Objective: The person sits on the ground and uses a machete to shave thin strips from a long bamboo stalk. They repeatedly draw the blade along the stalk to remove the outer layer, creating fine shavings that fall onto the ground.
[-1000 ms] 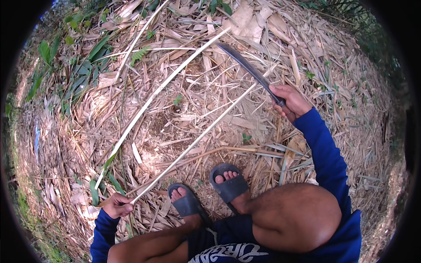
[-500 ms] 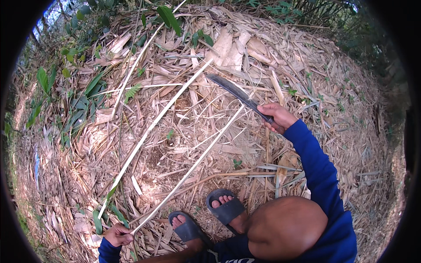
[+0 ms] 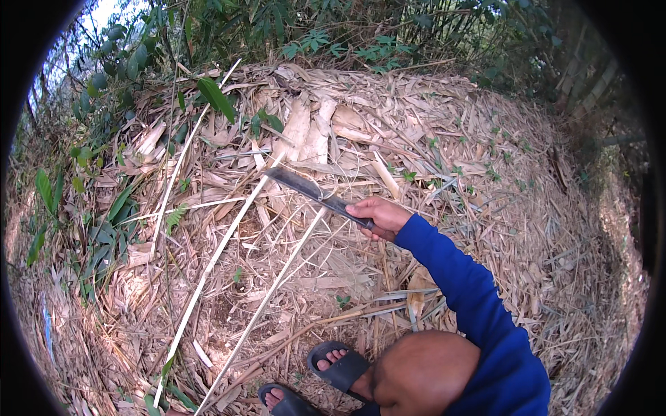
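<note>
My right hand [image 3: 380,217] is closed round the handle of a long dark knife [image 3: 300,185], its blade pointing up and left. A thin pale strip [image 3: 270,295], which looks like split bamboo, runs from the lower edge up to the blade. Its far end meets the knife close to my fingers. Only a sliver of my left hand [image 3: 175,412] shows at the lower edge, by the near end of that strip; its fingers are hidden. To the left, a second pale strip [image 3: 214,269] lies roughly alongside, its upper end passing behind the blade tip.
Dry leaves and shavings [image 3: 444,277] cover the ground. Another thin pale stick [image 3: 179,166] slants at the upper left. My sandalled feet [image 3: 338,364] and bent knee [image 3: 427,371] are below the knife. Green bushes [image 3: 388,52] stand along the back.
The view has tilted up, showing more bushes at the back. My left hand has slipped almost out of the lower edge. My right hand still grips the knife, against the strip's far end.
</note>
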Motion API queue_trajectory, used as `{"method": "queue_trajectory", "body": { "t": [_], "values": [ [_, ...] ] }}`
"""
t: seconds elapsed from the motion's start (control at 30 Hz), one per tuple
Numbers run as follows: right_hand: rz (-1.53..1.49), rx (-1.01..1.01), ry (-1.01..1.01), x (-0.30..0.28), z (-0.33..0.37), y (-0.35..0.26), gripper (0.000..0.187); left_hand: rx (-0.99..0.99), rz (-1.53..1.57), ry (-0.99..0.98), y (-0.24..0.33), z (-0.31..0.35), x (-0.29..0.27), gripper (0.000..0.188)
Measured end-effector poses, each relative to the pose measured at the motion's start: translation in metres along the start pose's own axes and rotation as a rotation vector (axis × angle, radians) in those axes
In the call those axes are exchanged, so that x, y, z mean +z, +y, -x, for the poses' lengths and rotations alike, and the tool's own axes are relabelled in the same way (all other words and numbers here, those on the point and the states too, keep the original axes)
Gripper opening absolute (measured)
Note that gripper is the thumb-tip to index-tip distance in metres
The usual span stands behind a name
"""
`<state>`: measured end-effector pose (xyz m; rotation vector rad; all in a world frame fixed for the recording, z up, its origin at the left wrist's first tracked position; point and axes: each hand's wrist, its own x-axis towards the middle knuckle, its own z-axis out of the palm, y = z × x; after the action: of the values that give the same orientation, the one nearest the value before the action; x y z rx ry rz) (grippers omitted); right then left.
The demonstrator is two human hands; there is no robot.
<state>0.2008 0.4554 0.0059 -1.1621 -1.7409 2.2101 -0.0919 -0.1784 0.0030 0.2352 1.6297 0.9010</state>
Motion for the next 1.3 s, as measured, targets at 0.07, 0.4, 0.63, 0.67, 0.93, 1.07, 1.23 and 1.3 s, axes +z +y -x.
{"method": "queue_trajectory", "body": {
  "t": [0.07,0.4,0.63,0.67,0.93,1.07,1.23,1.3],
  "values": [
    [-0.095,-0.017,0.184,-0.023,0.002,-0.005,0.031,0.071,0.003,0.023,-0.011,-0.001,-0.010,0.018],
    [0.054,-0.212,0.237,0.059,0.015,-0.002,0.021,0.243,-0.030,0.083,0.090,-0.070,0.024,0.039],
    [0.298,-0.372,-0.104,0.161,0.031,0.014,0.039,0.393,0.091,-0.228,0.158,-0.127,0.073,0.034],
    [0.271,-0.385,-0.139,0.175,0.034,0.013,0.043,0.423,0.009,-0.228,0.166,-0.129,0.081,0.032],
    [-0.245,-0.213,-0.066,0.219,0.018,0.023,0.025,0.449,-0.094,-0.265,0.204,-0.145,0.122,0.026],
    [-0.478,-0.184,0.021,0.226,0.013,0.024,0.017,0.436,-0.136,-0.275,0.211,-0.138,0.125,0.032],
    [-0.550,-0.293,0.092,0.230,-0.003,0.024,0.016,1.231,-0.961,0.678,0.227,-0.088,0.163,0.027],
    [-0.582,-0.327,0.110,0.225,-0.014,0.014,0.017,1.416,-0.852,0.576,0.198,-0.060,0.172,0.022]
  ]
}}
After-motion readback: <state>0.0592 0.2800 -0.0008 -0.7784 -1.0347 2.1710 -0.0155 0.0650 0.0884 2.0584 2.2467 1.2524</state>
